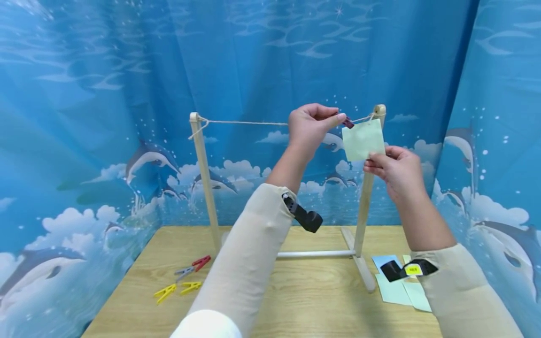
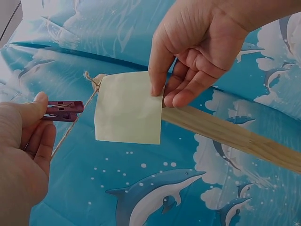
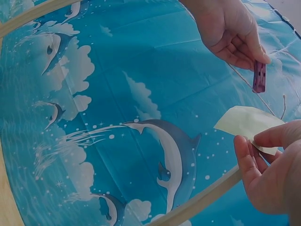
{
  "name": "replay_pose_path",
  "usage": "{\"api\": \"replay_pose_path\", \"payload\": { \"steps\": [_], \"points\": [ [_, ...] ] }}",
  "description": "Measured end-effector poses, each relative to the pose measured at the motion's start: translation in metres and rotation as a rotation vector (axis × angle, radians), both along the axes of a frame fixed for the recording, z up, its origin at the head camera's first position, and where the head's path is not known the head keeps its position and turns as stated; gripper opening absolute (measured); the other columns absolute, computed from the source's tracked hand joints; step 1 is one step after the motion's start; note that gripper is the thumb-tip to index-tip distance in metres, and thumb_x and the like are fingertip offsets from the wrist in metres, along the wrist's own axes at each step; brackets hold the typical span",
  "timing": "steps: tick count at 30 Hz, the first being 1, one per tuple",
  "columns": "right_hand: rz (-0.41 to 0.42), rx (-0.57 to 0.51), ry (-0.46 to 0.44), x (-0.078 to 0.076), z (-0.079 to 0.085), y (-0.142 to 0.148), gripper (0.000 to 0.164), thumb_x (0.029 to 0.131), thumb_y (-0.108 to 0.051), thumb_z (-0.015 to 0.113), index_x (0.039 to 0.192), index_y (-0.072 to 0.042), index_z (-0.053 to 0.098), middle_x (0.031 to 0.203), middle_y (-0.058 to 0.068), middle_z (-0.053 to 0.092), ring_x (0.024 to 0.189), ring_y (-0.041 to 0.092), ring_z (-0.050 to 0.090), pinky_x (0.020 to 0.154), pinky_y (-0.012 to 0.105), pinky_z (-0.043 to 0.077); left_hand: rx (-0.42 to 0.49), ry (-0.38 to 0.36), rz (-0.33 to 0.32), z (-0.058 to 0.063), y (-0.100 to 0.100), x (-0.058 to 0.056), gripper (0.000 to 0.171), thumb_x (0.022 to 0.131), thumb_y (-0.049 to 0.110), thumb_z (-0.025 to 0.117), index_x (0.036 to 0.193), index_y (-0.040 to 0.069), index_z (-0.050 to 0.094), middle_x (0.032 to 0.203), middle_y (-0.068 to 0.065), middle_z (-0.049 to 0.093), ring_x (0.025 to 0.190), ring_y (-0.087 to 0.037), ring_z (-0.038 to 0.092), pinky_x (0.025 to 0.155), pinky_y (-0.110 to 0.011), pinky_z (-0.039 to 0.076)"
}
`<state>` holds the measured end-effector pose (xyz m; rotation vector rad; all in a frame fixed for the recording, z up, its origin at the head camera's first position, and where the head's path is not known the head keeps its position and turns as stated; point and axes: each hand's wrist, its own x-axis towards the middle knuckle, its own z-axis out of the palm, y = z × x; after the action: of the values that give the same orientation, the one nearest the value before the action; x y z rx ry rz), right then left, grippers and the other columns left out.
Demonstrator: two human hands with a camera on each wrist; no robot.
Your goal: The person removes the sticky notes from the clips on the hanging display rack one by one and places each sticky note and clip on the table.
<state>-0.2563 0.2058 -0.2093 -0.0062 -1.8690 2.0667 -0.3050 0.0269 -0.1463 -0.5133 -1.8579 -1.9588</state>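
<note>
A dark purple clothespin (image 2: pixel 66 110) is pinched between the thumb and fingers of my left hand (image 1: pixel 312 126), close to the string (image 1: pixel 249 123). My right hand (image 1: pixel 399 171) pinches a pale green paper square (image 1: pixel 363 140) by its lower right part, as the head view shows. That sheet hangs upright at the string's right end, near the top of the right wooden post (image 1: pixel 364 211). In the left wrist view the clothespin's tip points toward the paper, with a gap between them. Whether the paper touches the string cannot be told.
On the wooden table (image 1: pixel 313 300), yellow clothespins (image 1: pixel 166 292), a red clothespin (image 1: pixel 201 263) and a grey one (image 1: pixel 184 271) lie at left. Several green and blue paper sheets (image 1: pixel 394 290) lie at right, partly behind my right forearm. A left post (image 1: pixel 205 178) holds the string's other end.
</note>
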Motion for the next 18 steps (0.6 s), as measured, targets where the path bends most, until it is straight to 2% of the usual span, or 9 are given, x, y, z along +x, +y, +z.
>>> {"api": "replay_pose_path", "payload": {
  "steps": [10,18],
  "points": [
    [0.004,-0.016,0.0,0.002,-0.003,0.003,0.039,0.09,-0.023,0.069,0.121,-0.004,0.058,0.108,0.009,0.056,0.076,0.01,0.069,0.075,0.021,0.056,0.067,0.025,-0.061,-0.003,-0.008,0.005,0.015,0.079,0.015,0.081,0.089,0.006,0.076,0.087,0.001,0.071,0.083,-0.01,0.066,0.073,-0.02,0.056],
    [0.029,-0.041,-0.01,0.008,-0.009,0.008,0.043,0.087,-0.024,0.072,0.122,-0.004,0.058,0.107,0.008,0.058,0.076,0.013,0.069,0.074,0.021,0.057,0.092,0.028,-0.107,-0.008,-0.016,0.009,0.015,0.079,0.013,0.08,0.09,0.003,0.075,0.089,-0.002,0.072,0.084,-0.012,0.068,0.076,-0.022,0.057]
  ]
}}
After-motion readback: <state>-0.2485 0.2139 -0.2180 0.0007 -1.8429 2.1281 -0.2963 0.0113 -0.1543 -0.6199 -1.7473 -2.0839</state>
